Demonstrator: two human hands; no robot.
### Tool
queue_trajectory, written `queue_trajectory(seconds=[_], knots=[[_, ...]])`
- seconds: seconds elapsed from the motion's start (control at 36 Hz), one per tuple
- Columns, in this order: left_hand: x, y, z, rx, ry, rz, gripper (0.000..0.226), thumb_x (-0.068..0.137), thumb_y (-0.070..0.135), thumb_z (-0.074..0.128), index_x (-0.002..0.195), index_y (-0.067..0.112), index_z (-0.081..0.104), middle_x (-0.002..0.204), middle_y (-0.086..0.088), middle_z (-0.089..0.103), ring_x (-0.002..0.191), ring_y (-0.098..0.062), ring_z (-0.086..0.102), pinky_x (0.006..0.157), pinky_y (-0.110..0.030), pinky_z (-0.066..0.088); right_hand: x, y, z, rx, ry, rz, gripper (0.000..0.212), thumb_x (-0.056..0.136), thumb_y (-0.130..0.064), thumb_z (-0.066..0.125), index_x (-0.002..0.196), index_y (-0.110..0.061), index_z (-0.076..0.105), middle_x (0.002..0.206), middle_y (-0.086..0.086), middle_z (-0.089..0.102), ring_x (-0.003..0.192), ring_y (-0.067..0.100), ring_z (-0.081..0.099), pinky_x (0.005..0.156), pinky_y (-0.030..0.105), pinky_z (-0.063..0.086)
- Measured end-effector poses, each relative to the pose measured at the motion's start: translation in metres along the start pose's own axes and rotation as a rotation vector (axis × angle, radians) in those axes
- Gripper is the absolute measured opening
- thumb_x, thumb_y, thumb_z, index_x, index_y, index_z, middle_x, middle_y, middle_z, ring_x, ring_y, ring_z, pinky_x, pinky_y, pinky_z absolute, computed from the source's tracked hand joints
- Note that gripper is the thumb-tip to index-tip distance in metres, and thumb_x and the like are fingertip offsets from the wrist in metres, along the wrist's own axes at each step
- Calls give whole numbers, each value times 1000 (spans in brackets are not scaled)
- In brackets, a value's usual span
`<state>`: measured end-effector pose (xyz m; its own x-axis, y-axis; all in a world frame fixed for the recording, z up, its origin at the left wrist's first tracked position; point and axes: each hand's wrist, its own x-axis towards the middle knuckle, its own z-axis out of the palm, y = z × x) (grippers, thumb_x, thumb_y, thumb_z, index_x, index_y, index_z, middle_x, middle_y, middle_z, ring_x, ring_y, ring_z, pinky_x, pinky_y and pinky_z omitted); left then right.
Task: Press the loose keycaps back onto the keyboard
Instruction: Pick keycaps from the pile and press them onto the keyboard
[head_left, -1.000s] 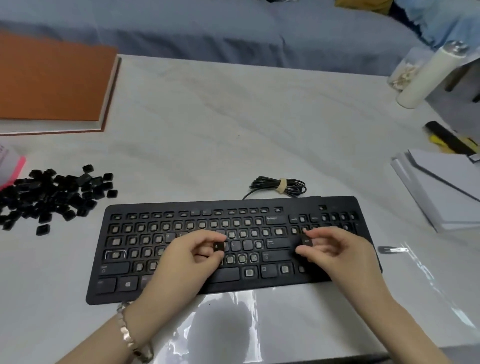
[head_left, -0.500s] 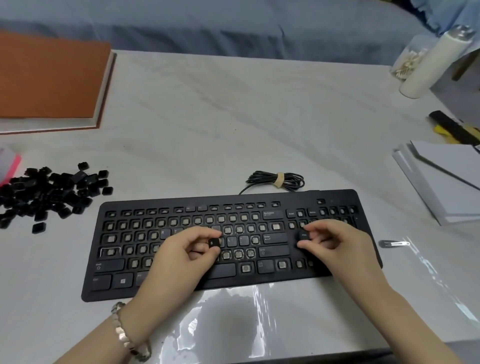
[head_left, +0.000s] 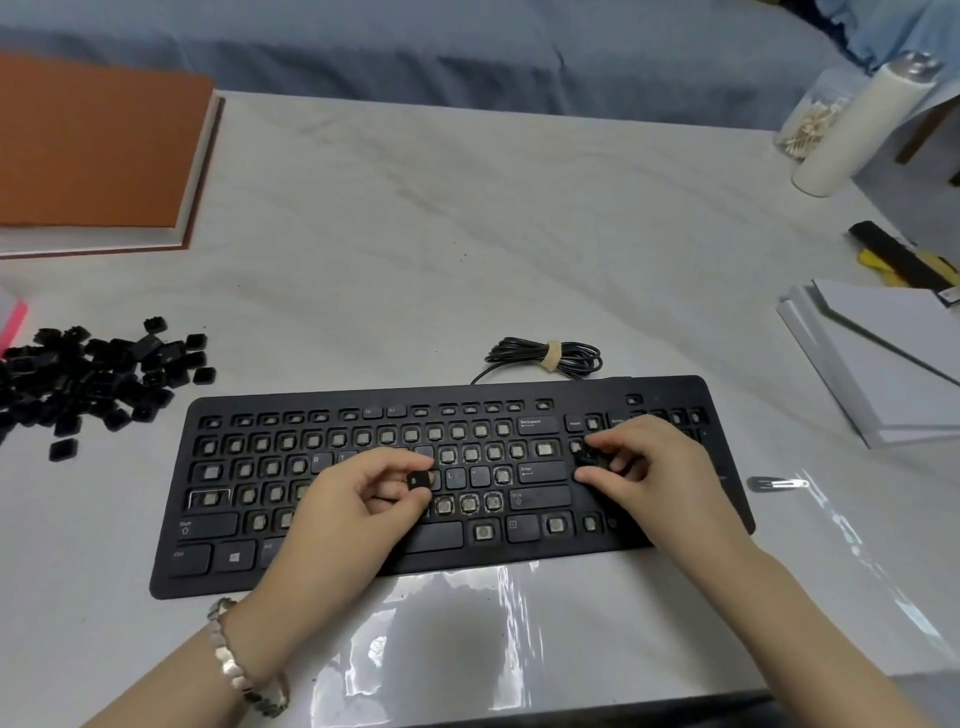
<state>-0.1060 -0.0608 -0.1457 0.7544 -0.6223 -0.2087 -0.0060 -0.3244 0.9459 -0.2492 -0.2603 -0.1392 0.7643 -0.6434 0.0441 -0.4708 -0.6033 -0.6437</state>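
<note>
A black keyboard (head_left: 332, 571) lies near the table's front edge; most of its switch sockets are bare and only some keys are seated. My left hand (head_left: 353, 499) hovers over the middle rows and pinches a black keycap (head_left: 418, 480) marked 8 between thumb and fingers. My right hand (head_left: 649, 467) is over the right block by the Enter key, with its fingertips pinching a second dark keycap (head_left: 586, 456) at a socket. A pile of loose black keycaps (head_left: 88, 379) lies on the table to the left of the keyboard.
The keyboard's coiled cable (head_left: 545, 356) lies just behind it. An orange-covered book (head_left: 93, 150) sits at back left, a white bottle (head_left: 857, 124) and a jar at back right, stacked white papers (head_left: 883, 358) at right. A small metal clip (head_left: 776, 484) lies right of the keyboard.
My right hand has moved slightly up the keyboard with its keycap, towards the keys right of Enter. My left hand has kept its pinch on the 8 keycap over the middle rows.
</note>
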Motion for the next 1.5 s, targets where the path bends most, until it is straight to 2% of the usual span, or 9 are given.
queue_trajectory(seconds=[0.14, 0.28, 0.47, 0.64, 0.78, 0.89, 1.03, 1.33, 1.5], knots=[[0, -1, -1, -8, -6, -5, 34, 76, -4, 68, 78, 30, 69, 68, -6, 59, 55, -2, 49, 61, -7, 41, -2, -4, 4, -34, 36, -40, 11, 69, -14, 78, 75, -20, 72, 74, -12, 58, 63, 0, 54, 64, 5, 40], [1, -3, -2, -9, -13, 1, 34, 76, -3, 69, 77, 31, 70, 73, -12, 62, 57, -2, 50, 64, -8, 42, -9, -10, 1, 185, 144, 44, 31, 66, -8, 79, 64, -34, 62, 62, -17, 61, 56, -3, 55, 57, 1, 40], [2, -7, -2, -7, -12, 7, 36, 76, -2, 69, 75, 34, 71, 81, -18, 66, 59, -4, 52, 65, -9, 44, -9, -14, -3, 539, 120, 124, 28, 59, 5, 80, 64, -20, 66, 73, -3, 66, 57, -2, 61, 61, 6, 47], [2, -7, -3, 5, -10, 7, 34, 76, -2, 69, 77, 32, 70, 85, -18, 67, 60, -4, 53, 70, -17, 46, -12, -14, -6, 664, 110, 160, 29, 68, 10, 72, 72, -18, 71, 78, -13, 69, 67, -2, 65, 64, 5, 46], [2, -5, -2, -1, -6, 3, 34, 75, -2, 69, 77, 31, 70, 85, -19, 67, 61, -5, 53, 74, -24, 46, -14, -14, -7, 675, 141, 135, 32, 68, 13, 70, 77, -18, 71, 86, -4, 69, 73, -1, 66, 67, 6, 47], [2, -5, -3, -7, -15, 10, 34, 75, -4, 69, 77, 31, 70, 86, -19, 68, 59, -3, 53, 67, -12, 46, -14, -13, -7, 687, 137, 151, 38, 68, 16, 69, 77, -20, 68, 80, 1, 65, 61, -1, 62, 61, 7, 48], [2, -5, -3, -5, -22, 9, 33, 75, -4, 69, 78, 29, 70, 85, -19, 68, 59, -3, 52, 65, -10, 44, -14, -13, -7, 659, 120, 81, 48, 67, 20, 67, 88, -23, 65, 84, 1, 59, 66, -2, 61, 66, 6, 48], [2, -6, -3, -1, -17, 13, 35, 75, -3, 70, 76, 32, 71, 81, -18, 67, 59, -2, 53, 66, -8, 45, 8, 4, -11, 113, 37, 36, 30, 60, -6, 82, 77, -26, 70, 79, -11, 56, 73, -3, 53, 68, 0, 35], [3, -6, -2, -16, -21, 4, 36, 75, -4, 69, 74, 32, 71, 75, -14, 65, 56, 0, 51, 62, -6, 43, 29, 10, -20, 169, -129, 144, 32, 56, -8, 84, 74, -30, 69, 80, -8, 55, 65, -8, 51, 63, 2, 34]])
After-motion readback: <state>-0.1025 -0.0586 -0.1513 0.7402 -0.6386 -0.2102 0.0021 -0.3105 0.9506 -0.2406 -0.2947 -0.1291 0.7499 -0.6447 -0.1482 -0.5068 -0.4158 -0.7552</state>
